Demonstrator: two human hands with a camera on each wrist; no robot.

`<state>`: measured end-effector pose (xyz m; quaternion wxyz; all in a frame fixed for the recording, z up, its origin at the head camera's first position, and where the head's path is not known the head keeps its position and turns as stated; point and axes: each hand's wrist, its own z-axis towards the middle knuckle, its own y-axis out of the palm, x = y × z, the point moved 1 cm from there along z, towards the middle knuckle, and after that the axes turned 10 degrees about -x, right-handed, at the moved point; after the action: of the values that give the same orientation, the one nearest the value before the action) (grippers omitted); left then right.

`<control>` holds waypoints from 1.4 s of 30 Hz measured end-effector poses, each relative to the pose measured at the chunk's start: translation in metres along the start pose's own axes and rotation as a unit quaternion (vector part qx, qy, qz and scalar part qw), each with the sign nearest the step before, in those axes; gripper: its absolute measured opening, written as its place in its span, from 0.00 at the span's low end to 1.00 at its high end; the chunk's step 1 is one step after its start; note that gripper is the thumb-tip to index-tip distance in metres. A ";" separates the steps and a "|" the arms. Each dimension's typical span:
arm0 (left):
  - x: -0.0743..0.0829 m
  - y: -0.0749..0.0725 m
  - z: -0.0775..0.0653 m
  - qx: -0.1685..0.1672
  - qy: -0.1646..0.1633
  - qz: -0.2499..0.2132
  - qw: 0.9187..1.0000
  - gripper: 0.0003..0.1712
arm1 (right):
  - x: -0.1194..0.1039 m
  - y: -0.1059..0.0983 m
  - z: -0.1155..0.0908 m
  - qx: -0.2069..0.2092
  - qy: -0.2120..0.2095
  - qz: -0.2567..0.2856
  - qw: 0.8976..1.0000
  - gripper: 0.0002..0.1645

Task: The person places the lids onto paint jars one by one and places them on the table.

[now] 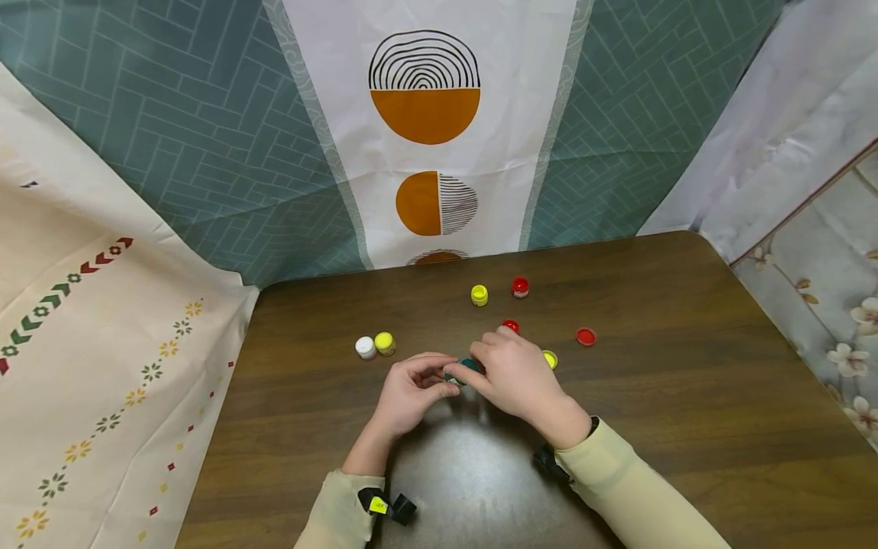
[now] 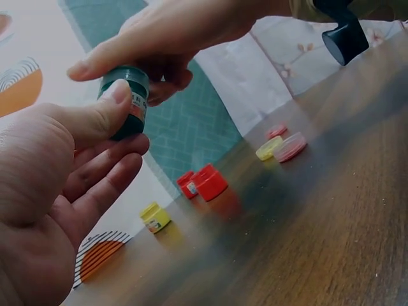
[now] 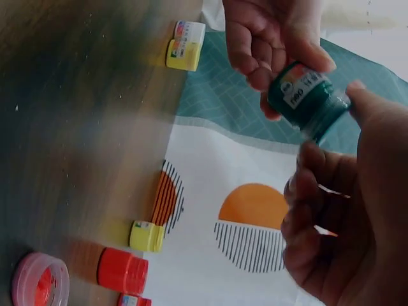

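Note:
A small dark green paint jar (image 3: 299, 95) with a printed label is held up above the table, tilted. My left hand (image 1: 403, 395) grips its body between thumb and fingers. The right hand (image 1: 517, 377) has its thumb and fingertips around the jar's lid (image 3: 326, 120), seen best in the right wrist view. Just beyond the right hand in the head view, a red jar (image 1: 511, 326) is partly hidden. A yellow lid (image 1: 549, 359) peeks out beside that hand.
Towards the back stand an open yellow jar (image 1: 479, 297) and a red jar (image 1: 520, 288). A red lid (image 1: 586, 337) lies to the right. White (image 1: 366, 348) and yellow-topped (image 1: 385, 344) jars stand together at left. Patterned cloth (image 1: 274, 137) hangs behind the wooden table (image 1: 686, 381).

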<state>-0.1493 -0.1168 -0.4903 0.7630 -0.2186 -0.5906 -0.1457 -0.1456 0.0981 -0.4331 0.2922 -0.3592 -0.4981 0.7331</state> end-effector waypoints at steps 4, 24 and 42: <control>0.001 0.000 0.001 0.007 -0.009 0.000 1.000 0.19 | 0.000 0.000 0.002 -0.019 0.039 0.013 0.999 0.38; 0.001 -0.004 -0.002 -0.007 -0.017 -0.015 1.000 0.19 | 0.016 -0.007 0.000 -0.034 -0.122 0.067 0.990 0.20; 0.003 0.001 0.000 -0.007 -0.017 -0.013 1.000 0.20 | 0.011 -0.003 -0.003 -0.048 0.038 0.111 0.992 0.25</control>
<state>-0.1477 -0.1162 -0.4876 0.7494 -0.2187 -0.6051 -0.1561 -0.1496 0.1096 -0.4333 0.2098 -0.4537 -0.4782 0.7221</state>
